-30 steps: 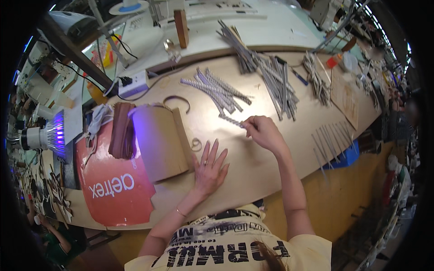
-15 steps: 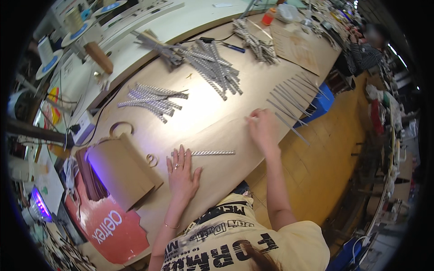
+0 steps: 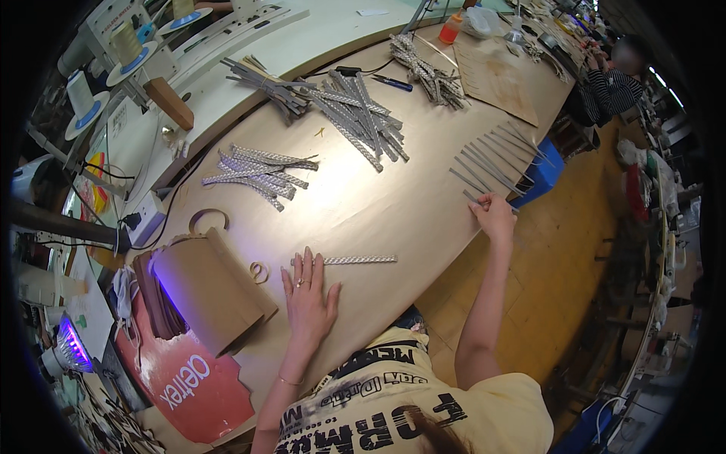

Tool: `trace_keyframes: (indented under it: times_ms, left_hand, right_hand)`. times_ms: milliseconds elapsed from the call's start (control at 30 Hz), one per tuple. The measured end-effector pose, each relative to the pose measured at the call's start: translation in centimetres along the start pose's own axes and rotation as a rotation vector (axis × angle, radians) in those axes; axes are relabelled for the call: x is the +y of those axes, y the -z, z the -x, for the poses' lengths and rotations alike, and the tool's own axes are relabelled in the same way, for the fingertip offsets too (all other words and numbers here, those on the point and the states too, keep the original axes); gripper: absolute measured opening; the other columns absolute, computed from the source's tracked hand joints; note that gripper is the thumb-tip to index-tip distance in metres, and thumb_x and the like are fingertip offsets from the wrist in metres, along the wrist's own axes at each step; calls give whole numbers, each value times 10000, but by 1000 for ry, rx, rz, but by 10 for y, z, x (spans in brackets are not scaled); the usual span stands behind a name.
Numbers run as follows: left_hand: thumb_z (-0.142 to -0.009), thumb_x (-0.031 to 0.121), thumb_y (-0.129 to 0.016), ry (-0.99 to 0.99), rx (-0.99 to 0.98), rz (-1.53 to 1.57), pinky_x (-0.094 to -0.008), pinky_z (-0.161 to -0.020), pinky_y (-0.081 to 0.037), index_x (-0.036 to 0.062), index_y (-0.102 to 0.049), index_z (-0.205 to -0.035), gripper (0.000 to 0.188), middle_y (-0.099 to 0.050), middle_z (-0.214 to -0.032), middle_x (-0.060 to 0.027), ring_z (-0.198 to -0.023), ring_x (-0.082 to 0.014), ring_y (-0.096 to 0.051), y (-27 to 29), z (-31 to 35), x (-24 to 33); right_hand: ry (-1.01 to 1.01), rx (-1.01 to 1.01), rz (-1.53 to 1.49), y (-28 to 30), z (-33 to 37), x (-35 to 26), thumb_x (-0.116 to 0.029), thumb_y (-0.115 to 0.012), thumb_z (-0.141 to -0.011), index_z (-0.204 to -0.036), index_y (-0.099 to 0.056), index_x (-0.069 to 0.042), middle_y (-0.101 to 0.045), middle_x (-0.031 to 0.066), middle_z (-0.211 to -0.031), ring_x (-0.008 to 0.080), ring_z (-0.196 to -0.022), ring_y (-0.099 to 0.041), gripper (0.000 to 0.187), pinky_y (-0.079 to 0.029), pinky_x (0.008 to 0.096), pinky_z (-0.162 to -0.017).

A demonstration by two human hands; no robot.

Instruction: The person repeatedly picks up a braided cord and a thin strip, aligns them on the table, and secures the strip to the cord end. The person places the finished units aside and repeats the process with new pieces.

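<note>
My left hand (image 3: 308, 296) lies flat on the tan table (image 3: 355, 204), fingers spread, fingertips touching the left end of a silver braided strip (image 3: 360, 260). My right hand (image 3: 493, 215) reaches out to the table's right edge and pinches the near end of one thin grey strip (image 3: 470, 197) from a row of grey strips (image 3: 491, 157) laid side by side there.
A pile of braided silver strips (image 3: 261, 166) and a bigger heap of grey strips (image 3: 348, 113) lie farther back. A brown folded sheet (image 3: 208, 291) and a small ring (image 3: 259, 272) sit to my left. Another person (image 3: 612, 83) sits at the far right. A blue bin (image 3: 541, 172) stands below the table edge.
My right hand let go of the braided strip, left it on the table by my left hand, and moved right to the row of grey strips. My view swung right.
</note>
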State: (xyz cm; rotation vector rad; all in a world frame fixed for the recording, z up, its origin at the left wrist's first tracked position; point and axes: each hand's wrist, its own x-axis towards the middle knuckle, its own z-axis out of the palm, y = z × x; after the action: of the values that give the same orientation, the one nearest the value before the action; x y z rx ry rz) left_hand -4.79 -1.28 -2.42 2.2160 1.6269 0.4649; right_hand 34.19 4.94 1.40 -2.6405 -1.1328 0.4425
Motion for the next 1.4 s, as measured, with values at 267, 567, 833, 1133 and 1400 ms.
trace_keyframes:
  times_ms: [267, 567, 833, 1133, 1400]
  left_hand:
    - [-965, 345, -574, -3, 23, -18, -549, -1208, -127, 30, -393, -1489, 638, -293, -1590, -195, -1479, -379, -248, -2, 2, -2]
    - [-892, 239, -698, -19, 235, 101, -507, -1170, -233, 54, -581, -1340, 499, -422, -1507, -167, -1397, -364, -378, -1, 18, -1]
    - [-971, 144, -650, 522, 217, 1312, -199, -732, -473, -14, -654, -1214, 290, -664, -1066, -49, -889, -67, -610, 26, 17, 8]
    - [-980, 95, -635, 423, 291, 1469, -201, -731, -451, -11, -667, -1046, 128, -604, -1009, -14, -801, -38, -512, 39, 12, -7]
    - [-933, 51, -671, 58, 331, 1415, -244, -751, -439, 47, -685, -979, 48, -498, -1197, -72, -857, -74, -501, 41, 12, -24]
  right_hand:
    - [81, 0, 104, 3, -25, 13, -380, -747, -809, -939, -744, -130, -741, 66, -983, 268, -1007, -676, 282, -450, 448, -913]
    - [369, 81, 96, 24, 55, -50, -138, -674, -900, -1115, -672, -28, -678, 115, -839, 243, -811, -658, 241, -509, 381, -728]
    - [696, -816, -449, -31, 166, -150, -175, -683, -928, -983, -701, 26, -678, 34, -833, 108, -792, -587, 208, -466, 268, -642]
    - [683, -963, -465, -41, 176, -167, -197, -637, -980, -1002, -676, 46, -680, 43, -839, 109, -746, -591, 247, -485, 254, -697]
    - [371, -1481, -794, -40, 181, -166, -212, -625, -1000, -1090, -659, 47, -681, 42, -894, 99, -739, -624, 276, -508, 240, -714]
